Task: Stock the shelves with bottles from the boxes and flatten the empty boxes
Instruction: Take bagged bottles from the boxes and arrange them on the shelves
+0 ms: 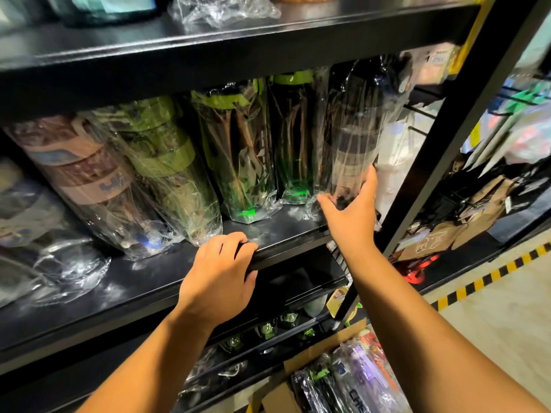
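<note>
Right hand (348, 210) cupped the base of the dark wrapped bottle (354, 129), thumb and fingers curled round it. The bottle stood upright at the right end of the middle shelf (134, 287). Left hand (219, 278) gripped that shelf's front edge. An open box (328, 344) of bottles sat below right.

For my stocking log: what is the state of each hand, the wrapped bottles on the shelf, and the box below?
right hand, grips the base of the dark plastic-wrapped bottle
left hand, fingers curled over the front edge of the black metal shelf
dark plastic-wrapped bottle, upright at the shelf's right end
green-lidded wrapped bottles, standing upright
brown and green wrapped bottles, tilted left
brown cardboard box, open, bottles inside
</note>
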`<action>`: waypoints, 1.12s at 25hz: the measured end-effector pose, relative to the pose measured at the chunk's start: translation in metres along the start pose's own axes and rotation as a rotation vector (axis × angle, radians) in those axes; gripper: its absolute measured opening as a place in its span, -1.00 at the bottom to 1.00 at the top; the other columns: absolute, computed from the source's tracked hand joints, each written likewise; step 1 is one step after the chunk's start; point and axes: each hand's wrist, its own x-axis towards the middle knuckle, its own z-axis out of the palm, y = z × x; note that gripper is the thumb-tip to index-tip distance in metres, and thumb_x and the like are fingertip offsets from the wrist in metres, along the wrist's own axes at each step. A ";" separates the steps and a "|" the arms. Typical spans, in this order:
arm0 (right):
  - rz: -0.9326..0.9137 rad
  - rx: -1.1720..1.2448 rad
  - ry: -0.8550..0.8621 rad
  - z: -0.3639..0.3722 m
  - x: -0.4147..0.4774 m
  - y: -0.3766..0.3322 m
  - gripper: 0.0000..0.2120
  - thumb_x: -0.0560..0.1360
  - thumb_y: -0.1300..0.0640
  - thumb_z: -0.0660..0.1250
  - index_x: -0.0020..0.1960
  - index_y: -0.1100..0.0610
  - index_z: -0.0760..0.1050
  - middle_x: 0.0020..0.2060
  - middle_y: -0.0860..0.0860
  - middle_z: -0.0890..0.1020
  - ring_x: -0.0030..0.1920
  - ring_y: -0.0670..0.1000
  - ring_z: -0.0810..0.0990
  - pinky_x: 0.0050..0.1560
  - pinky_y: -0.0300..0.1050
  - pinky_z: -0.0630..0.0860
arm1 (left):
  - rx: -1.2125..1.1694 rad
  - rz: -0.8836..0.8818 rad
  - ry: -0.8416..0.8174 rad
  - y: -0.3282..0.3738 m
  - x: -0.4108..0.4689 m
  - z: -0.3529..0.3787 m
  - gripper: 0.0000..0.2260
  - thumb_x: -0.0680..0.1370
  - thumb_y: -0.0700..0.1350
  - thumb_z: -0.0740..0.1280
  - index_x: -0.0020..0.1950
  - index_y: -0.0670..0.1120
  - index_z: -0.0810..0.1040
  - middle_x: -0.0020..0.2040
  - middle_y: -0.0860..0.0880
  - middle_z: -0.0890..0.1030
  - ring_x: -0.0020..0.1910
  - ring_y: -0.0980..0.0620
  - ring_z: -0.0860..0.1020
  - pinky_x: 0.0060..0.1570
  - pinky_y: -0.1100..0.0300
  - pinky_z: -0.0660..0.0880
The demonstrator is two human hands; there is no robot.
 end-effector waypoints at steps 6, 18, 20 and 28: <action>0.003 -0.002 -0.028 0.002 -0.001 -0.003 -0.04 0.44 0.05 0.53 0.60 0.01 -0.06 0.53 -0.06 0.21 0.45 -0.17 0.22 0.34 -0.33 0.15 | 0.022 0.004 0.007 0.001 0.000 0.001 -0.60 0.43 0.06 0.31 0.21 -0.10 0.54 0.19 -0.09 0.50 0.09 -0.18 0.49 0.07 -0.08 0.49; 0.011 -0.051 -0.097 0.019 -0.007 -0.008 -0.04 0.41 0.01 0.55 0.58 0.01 0.00 0.46 -0.02 0.30 0.30 -0.24 0.23 0.30 -0.29 0.19 | 0.039 0.001 -0.015 0.001 0.000 0.000 -0.59 0.46 0.06 0.30 0.23 -0.11 0.53 0.20 -0.11 0.50 0.11 -0.19 0.49 0.09 -0.10 0.48; 0.000 -0.111 -0.071 0.022 -0.004 -0.008 -0.09 0.38 -0.03 0.56 0.53 0.00 0.07 0.33 -0.05 0.38 0.34 -0.07 0.29 0.32 -0.12 0.26 | 0.030 -0.004 -0.012 0.001 0.000 0.001 -0.59 0.45 0.05 0.34 0.23 -0.11 0.53 0.20 -0.11 0.50 0.11 -0.19 0.49 0.10 -0.09 0.48; -0.035 -0.283 -0.035 0.037 0.008 -0.011 -0.05 0.39 -0.15 0.52 0.57 0.06 0.04 0.45 0.07 0.38 0.42 0.15 0.35 0.38 0.20 0.32 | 0.030 -0.008 -0.004 0.002 0.000 0.001 -0.59 0.43 0.04 0.36 0.23 -0.10 0.53 0.20 -0.09 0.50 0.12 -0.18 0.48 0.11 -0.08 0.48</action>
